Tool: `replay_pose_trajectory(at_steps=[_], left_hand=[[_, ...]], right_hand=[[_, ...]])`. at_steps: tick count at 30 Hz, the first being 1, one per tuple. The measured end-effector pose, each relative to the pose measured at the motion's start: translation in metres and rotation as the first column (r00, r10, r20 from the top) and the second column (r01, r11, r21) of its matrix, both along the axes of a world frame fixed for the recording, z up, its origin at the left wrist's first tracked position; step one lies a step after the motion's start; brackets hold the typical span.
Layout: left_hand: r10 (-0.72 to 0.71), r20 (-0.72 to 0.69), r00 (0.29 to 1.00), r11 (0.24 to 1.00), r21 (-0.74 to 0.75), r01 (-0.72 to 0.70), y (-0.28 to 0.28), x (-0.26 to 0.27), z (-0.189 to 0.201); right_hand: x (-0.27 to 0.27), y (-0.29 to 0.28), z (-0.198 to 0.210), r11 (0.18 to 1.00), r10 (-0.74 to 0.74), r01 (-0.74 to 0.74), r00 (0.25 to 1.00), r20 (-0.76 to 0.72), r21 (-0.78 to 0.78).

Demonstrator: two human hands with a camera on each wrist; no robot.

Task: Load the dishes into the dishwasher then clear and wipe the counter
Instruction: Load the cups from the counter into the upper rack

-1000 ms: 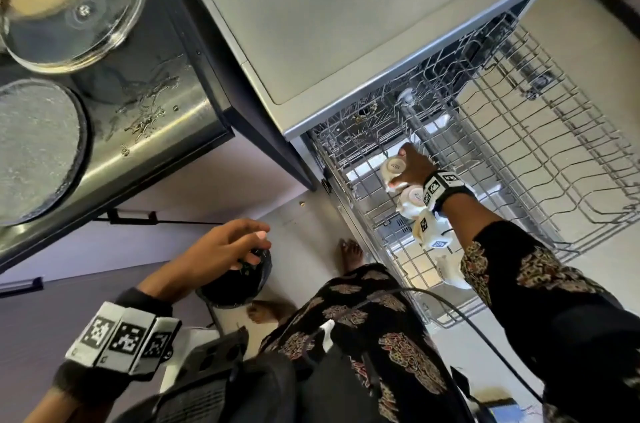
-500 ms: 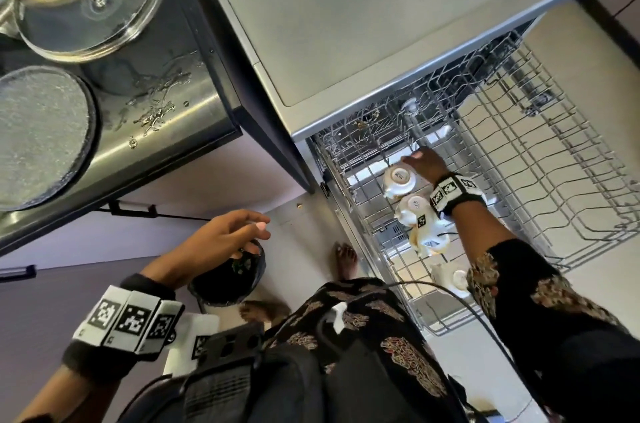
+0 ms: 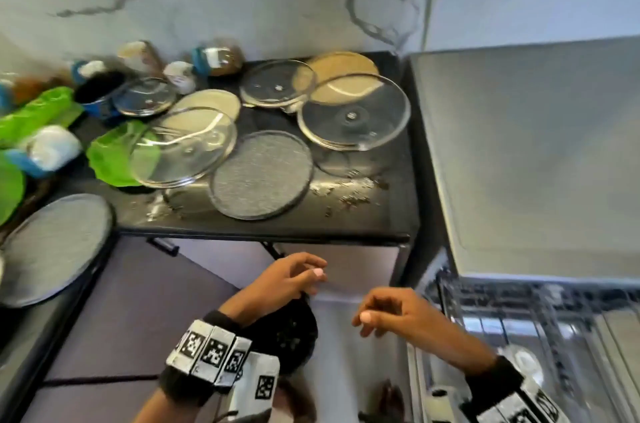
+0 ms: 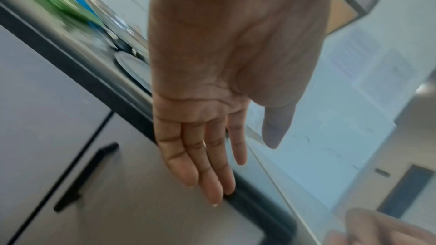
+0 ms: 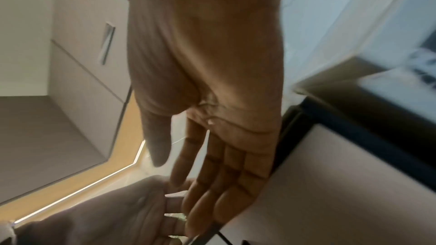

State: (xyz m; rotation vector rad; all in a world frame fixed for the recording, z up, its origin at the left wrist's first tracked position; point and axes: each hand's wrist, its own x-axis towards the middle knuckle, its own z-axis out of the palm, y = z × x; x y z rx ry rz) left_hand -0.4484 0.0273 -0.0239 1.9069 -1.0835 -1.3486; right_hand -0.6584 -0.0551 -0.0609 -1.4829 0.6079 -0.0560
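Both the left hand [image 3: 284, 279] and right hand [image 3: 391, 312] hang empty, fingers relaxed, low in the frame below the counter [image 3: 263, 228], whose glass lids [image 3: 353, 114] lie up-frame, nearer the left hand.

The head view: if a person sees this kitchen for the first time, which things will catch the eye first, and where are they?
First come the round glass lids and grey discs scattered over the black counter at the marble wall. Bright green plastic items stand out at the counter's left end. Below the counter edge, the left hand and right hand hang open and empty, with the open dishwasher rack at lower right.
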Motion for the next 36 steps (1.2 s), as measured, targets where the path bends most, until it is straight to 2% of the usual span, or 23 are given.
replay_pose_trajectory(at_steps=[4,7,11,15,18,23,27,30,36], left_hand=[[0.209,-0.019,0.978,0.971,-0.116,-0.210,0.031,0.059,0.016],[0.328,-0.031,0.944,0.929,-0.174,-0.328,0.060,0.110,0.027],[0.445,-0.010,0.896,0.868,-0.240,-0.434,0.100,0.175,0.038],[0.519,-0.020,0.855,0.815,-0.291,-0.502,0.134,0.229,0.046],[0.583,-0.054,0.811,0.761,-0.313,-0.568,0.149,0.260,0.048],[0.660,-0.136,0.739,0.671,-0.336,-0.661,0.156,0.297,0.051],[0.694,-0.085,0.715,0.650,-0.354,-0.673,0.155,0.319,0.054],[0.734,-0.087,0.674,0.606,-0.366,-0.707,0.146,0.337,0.057],[0.807,-0.158,0.569,0.479,-0.388,-0.787,0.120,0.356,0.064]], right_hand=[[0.081,-0.016,0.026,0.982,-0.101,0.113,0.991,0.083,-0.151],[0.140,-0.020,0.042,0.976,-0.112,0.129,0.988,0.105,-0.174],[0.213,-0.016,0.057,0.981,-0.053,0.059,0.998,0.040,-0.187],[0.275,-0.018,0.081,0.953,0.018,-0.023,1.000,-0.019,-0.301],[0.308,-0.032,0.111,0.904,0.068,-0.080,0.997,-0.041,-0.421],[0.363,-0.065,0.171,0.830,0.184,-0.222,0.975,-0.124,-0.512],[0.421,-0.107,0.203,0.796,0.226,-0.298,0.954,-0.198,-0.526],[0.480,-0.150,0.202,0.743,0.174,-0.314,0.943,-0.283,-0.591],[0.591,-0.217,0.157,0.717,0.108,-0.361,0.903,-0.416,-0.596]])
